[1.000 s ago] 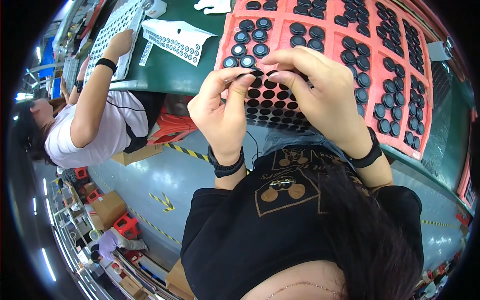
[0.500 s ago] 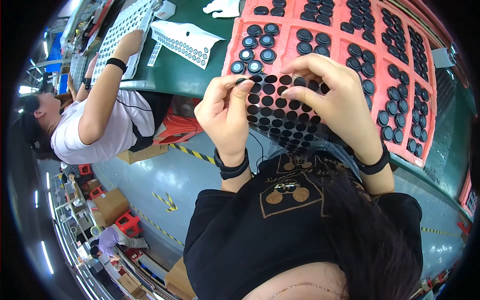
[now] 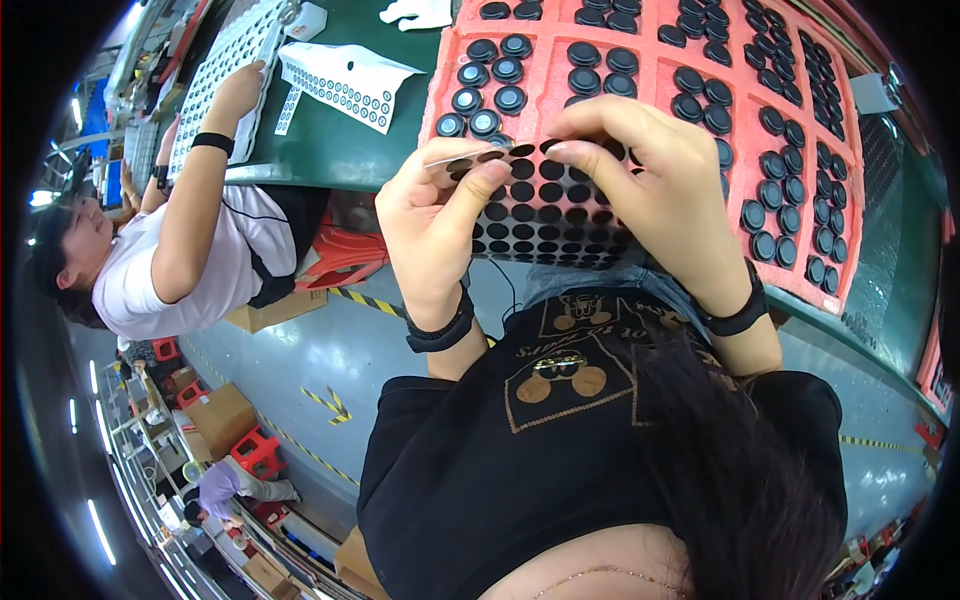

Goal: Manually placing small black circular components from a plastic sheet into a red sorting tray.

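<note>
So I'm at a green desk [image 3: 345, 160] on a big workshop floor [image 3: 250, 360], smooth and greyish blue, with yellow-and-black tape [image 3: 365, 298] stuck along it. Most of the desk in front of me is taken up by a pink tray [image 3: 548, 65] split into sections, with black round caps [image 3: 584, 54] sitting in groups. Between the tray and my lap is the sheet of black dots [image 3: 540, 232], up in the air in my hands. My left hand [image 3: 435, 205] has its top left part pinched between thumb and fingers; my right hand [image 3: 650, 165] is at the top edge, thumb and index finger nearly together, and I can't tell if they've got a dot between them. Over to my left there's a white label sheet [image 3: 345, 88], a white cloth [image 3: 420, 12] and a co-worker [image 3: 175, 235] with one hand on a white tray [image 3: 220, 80]. Lower left there's a cardboard box [image 3: 218, 412] and a red stool [image 3: 258, 452]. My hands and the dot sheet block the nearest caps, the pink tray runs out of view at the top, and the stuff along the dark rim is too small and bent to make out.
</note>
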A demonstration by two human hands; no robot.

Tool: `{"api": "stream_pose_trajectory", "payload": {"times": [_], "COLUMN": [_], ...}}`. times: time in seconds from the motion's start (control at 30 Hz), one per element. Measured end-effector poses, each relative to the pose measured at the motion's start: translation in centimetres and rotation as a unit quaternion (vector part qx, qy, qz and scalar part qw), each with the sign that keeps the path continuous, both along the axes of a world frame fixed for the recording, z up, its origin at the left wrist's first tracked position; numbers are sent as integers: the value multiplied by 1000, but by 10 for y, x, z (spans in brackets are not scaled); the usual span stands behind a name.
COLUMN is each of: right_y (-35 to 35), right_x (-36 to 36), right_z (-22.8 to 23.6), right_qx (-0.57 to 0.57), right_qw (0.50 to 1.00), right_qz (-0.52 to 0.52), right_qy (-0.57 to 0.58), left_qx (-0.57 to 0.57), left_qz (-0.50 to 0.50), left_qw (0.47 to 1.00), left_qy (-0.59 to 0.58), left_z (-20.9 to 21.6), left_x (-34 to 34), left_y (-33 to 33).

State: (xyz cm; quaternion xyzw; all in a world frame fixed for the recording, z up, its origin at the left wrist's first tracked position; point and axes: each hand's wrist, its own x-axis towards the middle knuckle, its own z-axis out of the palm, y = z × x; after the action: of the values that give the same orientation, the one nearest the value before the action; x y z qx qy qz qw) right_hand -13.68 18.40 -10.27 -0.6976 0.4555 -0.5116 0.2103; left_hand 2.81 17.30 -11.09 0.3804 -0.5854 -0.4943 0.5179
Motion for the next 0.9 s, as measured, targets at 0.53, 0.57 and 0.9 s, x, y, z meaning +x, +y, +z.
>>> {"api": "stream_pose_trajectory", "payload": {"times": [0.53, 0.57, 0.9], "right_y": [-2, -3, 4], "right_x": [-8, -8, -3], "right_z": [-3, -3, 7], "right_qx": [-130, -171, -31], "right_qw": [990, 983, 996], "right_qz": [20, 36, 83], "right_qy": [44, 53, 18], "left_qx": [8, 27, 41], "left_qz": [13, 6, 25], "left_qw": [999, 998, 998], "left_qy": [35, 50, 30], "left_z": [2, 2, 2], "left_x": [-4, -3, -1], "left_y": [10, 10, 11]}}
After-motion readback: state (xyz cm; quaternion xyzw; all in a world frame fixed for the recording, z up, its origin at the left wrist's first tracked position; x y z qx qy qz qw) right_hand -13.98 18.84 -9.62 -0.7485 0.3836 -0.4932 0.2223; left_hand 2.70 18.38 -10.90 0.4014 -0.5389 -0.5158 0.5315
